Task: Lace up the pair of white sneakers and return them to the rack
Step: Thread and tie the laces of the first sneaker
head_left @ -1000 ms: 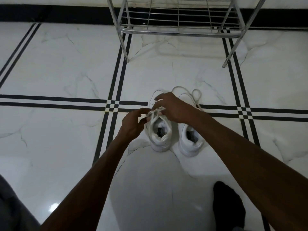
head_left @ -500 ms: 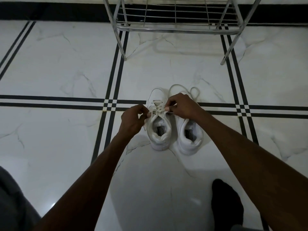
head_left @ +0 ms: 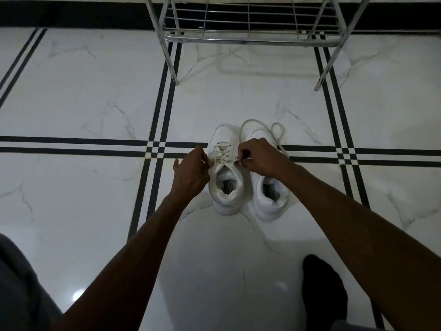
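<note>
Two white sneakers stand side by side on the marble floor, toes pointing away from me. The left sneaker (head_left: 225,187) has lace crossed through its eyelets. My left hand (head_left: 191,173) pinches a lace end at that shoe's left side. My right hand (head_left: 260,156) pinches the other lace end at its right side and covers the front of the right sneaker (head_left: 270,197). A loose white lace (head_left: 274,130) lies looped over the right sneaker's toe. The metal shoe rack (head_left: 248,39) stands beyond the shoes, its low wire shelf bare.
The floor is white marble tile with black double stripes (head_left: 95,145). A black skirting band runs along the wall behind the rack. My dark-socked foot (head_left: 322,287) rests at the lower right and grey trouser fabric (head_left: 16,283) shows at the lower left.
My right hand has drawn back from over the left sneaker's tongue to its right side. Both hands have moved apart with the lace ends, baring the crossed lacing.
</note>
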`<move>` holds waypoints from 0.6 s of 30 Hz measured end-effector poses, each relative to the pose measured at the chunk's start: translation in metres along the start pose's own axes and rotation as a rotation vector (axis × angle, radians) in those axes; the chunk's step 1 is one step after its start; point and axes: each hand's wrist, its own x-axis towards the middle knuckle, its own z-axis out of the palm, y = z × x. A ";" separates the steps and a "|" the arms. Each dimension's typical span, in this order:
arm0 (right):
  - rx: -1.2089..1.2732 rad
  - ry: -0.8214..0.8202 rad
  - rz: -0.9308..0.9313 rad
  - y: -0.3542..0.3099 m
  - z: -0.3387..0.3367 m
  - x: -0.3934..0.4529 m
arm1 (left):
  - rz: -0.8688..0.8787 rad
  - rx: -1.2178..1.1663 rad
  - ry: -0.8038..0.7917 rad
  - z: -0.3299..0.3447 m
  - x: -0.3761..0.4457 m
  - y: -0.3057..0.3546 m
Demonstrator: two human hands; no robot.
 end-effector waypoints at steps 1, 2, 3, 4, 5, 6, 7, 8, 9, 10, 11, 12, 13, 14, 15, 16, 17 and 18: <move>-0.023 0.028 0.000 0.000 0.002 0.001 | -0.002 0.030 -0.012 0.000 0.000 0.001; -0.058 0.052 -0.003 0.000 0.004 0.001 | 0.000 0.073 -0.016 -0.001 -0.001 0.003; -0.098 0.070 -0.007 0.000 0.005 0.002 | 0.011 0.127 -0.007 -0.002 -0.003 0.004; -0.138 0.087 -0.017 0.000 0.006 0.002 | 0.027 0.188 0.008 -0.003 -0.004 0.005; -0.171 0.098 -0.023 0.000 0.006 0.001 | 0.045 0.241 0.021 -0.005 -0.005 0.006; -0.195 0.110 -0.032 0.000 0.006 0.000 | 0.067 0.276 0.034 -0.007 -0.006 0.007; -0.211 0.119 -0.034 -0.001 0.006 0.000 | 0.096 0.294 0.043 -0.007 -0.006 0.006; -0.227 0.128 -0.037 -0.001 0.006 0.000 | 0.126 0.304 0.046 -0.008 -0.006 0.006; -0.244 0.128 -0.028 -0.001 0.007 0.001 | 0.147 0.314 0.046 -0.009 -0.006 0.005; -0.270 0.123 -0.020 -0.002 0.008 0.002 | 0.163 0.323 0.047 -0.010 -0.006 0.004; -0.308 0.108 -0.001 -0.002 0.010 0.004 | 0.175 0.329 0.052 -0.010 -0.005 0.004; -0.352 0.105 0.009 -0.001 0.012 0.004 | 0.182 0.325 0.056 -0.009 -0.005 0.004; -0.382 0.108 0.023 -0.002 0.015 0.004 | 0.182 0.316 0.064 -0.007 -0.004 0.003; -0.388 0.114 0.014 -0.002 0.019 0.004 | 0.174 0.295 0.073 -0.006 -0.003 0.002; -0.365 0.116 -0.017 -0.004 0.020 0.004 | 0.153 0.259 0.084 -0.004 -0.002 -0.001; -0.344 0.108 -0.053 -0.005 0.019 0.005 | 0.128 0.205 0.095 -0.002 -0.001 -0.004; -0.319 0.094 -0.074 -0.007 0.017 0.008 | 0.093 0.135 0.091 -0.002 0.000 -0.006; -0.311 0.064 -0.060 -0.010 0.013 0.011 | 0.055 0.050 0.078 -0.002 0.001 -0.008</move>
